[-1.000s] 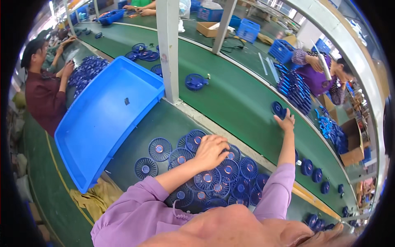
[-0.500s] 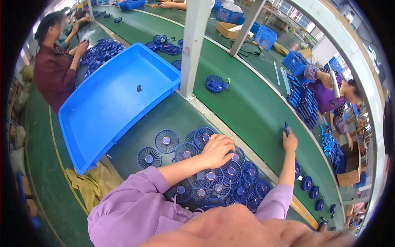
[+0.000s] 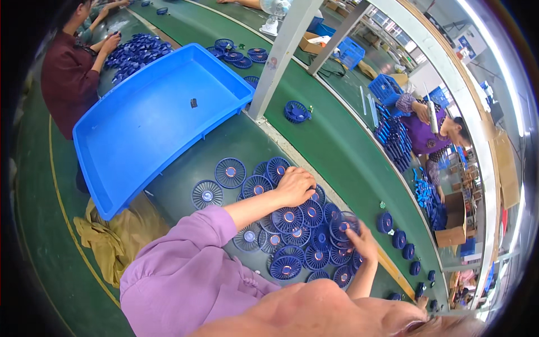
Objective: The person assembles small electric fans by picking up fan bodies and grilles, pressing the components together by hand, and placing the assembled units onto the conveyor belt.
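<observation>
Many round dark-blue fan grilles [image 3: 287, 268] with spoked rims and hubs lie overlapping on the dark green table in front of me. My left hand [image 3: 295, 187] rests over the far part of this pile, its fingers bent down together and their tips hidden. Whether it grips a grille there, I cannot make out. At the pile's right side, my right hand [image 3: 364, 242] is closed on the edge of one fan grille [image 3: 341, 226], slightly blurred and raised over the others. Two grilles, one of them this grille [image 3: 207, 194], lie at the pile's left.
A large blue tray [image 3: 149, 121] with a small dark piece in it stands at the left. Beyond a metal post [image 3: 281, 64], a green conveyor belt [image 3: 331, 151] carries blue fan parts [image 3: 296, 112]. Co-workers sit at the far left and across the belt.
My right hand has come back from over the belt to the pile, with a blue round part in it. My left hand stays on the pile. The view has shifted slightly.
</observation>
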`<state>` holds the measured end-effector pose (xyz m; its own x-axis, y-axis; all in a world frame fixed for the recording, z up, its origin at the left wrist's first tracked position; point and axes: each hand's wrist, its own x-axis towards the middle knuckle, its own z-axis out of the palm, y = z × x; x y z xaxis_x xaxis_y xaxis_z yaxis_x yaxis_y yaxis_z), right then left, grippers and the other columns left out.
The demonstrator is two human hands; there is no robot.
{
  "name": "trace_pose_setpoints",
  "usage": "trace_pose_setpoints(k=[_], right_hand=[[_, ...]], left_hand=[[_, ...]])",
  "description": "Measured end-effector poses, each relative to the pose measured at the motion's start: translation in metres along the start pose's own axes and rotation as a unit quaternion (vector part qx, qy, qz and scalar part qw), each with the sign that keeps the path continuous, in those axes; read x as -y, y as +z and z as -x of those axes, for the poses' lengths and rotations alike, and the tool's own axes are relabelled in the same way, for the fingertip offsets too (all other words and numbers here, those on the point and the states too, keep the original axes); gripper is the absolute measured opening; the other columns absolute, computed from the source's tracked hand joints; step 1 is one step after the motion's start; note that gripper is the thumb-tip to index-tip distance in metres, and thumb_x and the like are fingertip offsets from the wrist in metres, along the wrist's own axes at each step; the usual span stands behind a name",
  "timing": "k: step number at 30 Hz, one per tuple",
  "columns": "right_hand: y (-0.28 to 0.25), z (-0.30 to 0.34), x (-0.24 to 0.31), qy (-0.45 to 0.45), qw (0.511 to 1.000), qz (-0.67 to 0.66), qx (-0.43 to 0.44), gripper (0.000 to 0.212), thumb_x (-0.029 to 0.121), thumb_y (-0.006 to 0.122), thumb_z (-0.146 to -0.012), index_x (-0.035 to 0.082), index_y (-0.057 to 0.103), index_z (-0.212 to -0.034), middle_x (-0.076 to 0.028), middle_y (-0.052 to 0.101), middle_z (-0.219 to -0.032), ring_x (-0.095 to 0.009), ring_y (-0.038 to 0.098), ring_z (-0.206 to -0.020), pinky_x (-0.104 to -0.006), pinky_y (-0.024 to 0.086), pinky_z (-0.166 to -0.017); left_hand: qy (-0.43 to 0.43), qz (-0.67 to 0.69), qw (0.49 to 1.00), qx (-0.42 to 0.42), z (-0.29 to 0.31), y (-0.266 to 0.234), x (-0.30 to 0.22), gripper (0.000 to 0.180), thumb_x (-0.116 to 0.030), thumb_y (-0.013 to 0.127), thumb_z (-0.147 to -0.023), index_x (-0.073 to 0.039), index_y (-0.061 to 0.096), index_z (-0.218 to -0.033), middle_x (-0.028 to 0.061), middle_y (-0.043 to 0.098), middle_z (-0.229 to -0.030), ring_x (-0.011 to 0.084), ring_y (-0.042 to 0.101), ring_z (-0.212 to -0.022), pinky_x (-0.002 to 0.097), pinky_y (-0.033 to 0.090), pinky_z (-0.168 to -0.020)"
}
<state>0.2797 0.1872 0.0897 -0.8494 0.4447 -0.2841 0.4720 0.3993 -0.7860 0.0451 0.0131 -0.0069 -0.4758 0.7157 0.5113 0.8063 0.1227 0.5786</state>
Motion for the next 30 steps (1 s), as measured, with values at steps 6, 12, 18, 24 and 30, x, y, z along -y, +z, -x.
trace_pose_setpoints(k=[6,12,18,24,30], right_hand=[[0.035,0.026,0.002,-0.063,0.938,0.281,-0.192,0.050,0.030,0.070,-0.080,0.006,0.056,-0.121,-0.022,0.065,-0.104,-0.039,0.063,-0.094,-0.0422,0.050,-0.081],[0.046,0.027,-0.010,-0.128,0.894,0.321,-0.287,0.046,0.023,0.075,-0.074,0.001,0.059,-0.112,-0.018,0.060,-0.117,-0.037,0.055,-0.106,-0.0442,0.044,-0.092],[0.040,0.028,-0.030,-0.118,0.919,0.158,-0.341,0.038,0.018,0.078,-0.071,0.001,0.064,-0.102,-0.015,0.063,-0.116,-0.032,0.058,-0.106,-0.0396,0.046,-0.089],[0.040,0.032,-0.041,-0.093,0.936,-0.158,-0.301,0.022,0.004,0.071,-0.077,0.001,0.067,-0.098,-0.001,0.067,-0.090,-0.007,0.058,-0.076,-0.0220,0.046,-0.070],[0.043,0.040,-0.043,-0.104,0.937,-0.228,-0.244,0.019,-0.001,0.065,-0.081,0.000,0.062,-0.100,-0.008,0.064,-0.106,-0.012,0.059,-0.096,-0.0257,0.046,-0.086]], left_hand=[[0.044,0.065,0.996,-0.032,-0.012,-0.003,-0.002,0.015,-0.021,0.063,-0.080,-0.009,0.064,-0.089,0.0101,0.063,-0.100,0.0308,0.057,-0.102,0.0466,0.043,-0.086],[0.043,0.081,0.996,-0.022,-0.014,-0.020,0.004,0.020,-0.019,0.062,-0.083,-0.009,0.063,-0.100,0.0150,0.060,-0.116,0.0343,0.053,-0.113,0.0426,0.040,-0.098],[0.018,0.012,0.997,0.070,-0.041,-0.045,0.015,0.033,-0.023,0.062,-0.085,-0.007,0.058,-0.113,0.0182,0.055,-0.123,0.0366,0.049,-0.118,0.0434,0.038,-0.101],[-0.034,-0.094,0.995,-0.017,-0.119,-0.030,0.083,0.049,-0.021,0.063,-0.084,-0.001,0.047,-0.126,0.0177,0.048,-0.130,0.0354,0.045,-0.123,0.0469,0.044,-0.096],[-0.184,-0.175,0.967,0.007,-0.173,-0.003,0.112,0.054,-0.023,0.062,-0.086,-0.008,0.043,-0.133,0.0118,0.042,-0.139,0.0336,0.035,-0.133,0.0511,0.038,-0.102]])
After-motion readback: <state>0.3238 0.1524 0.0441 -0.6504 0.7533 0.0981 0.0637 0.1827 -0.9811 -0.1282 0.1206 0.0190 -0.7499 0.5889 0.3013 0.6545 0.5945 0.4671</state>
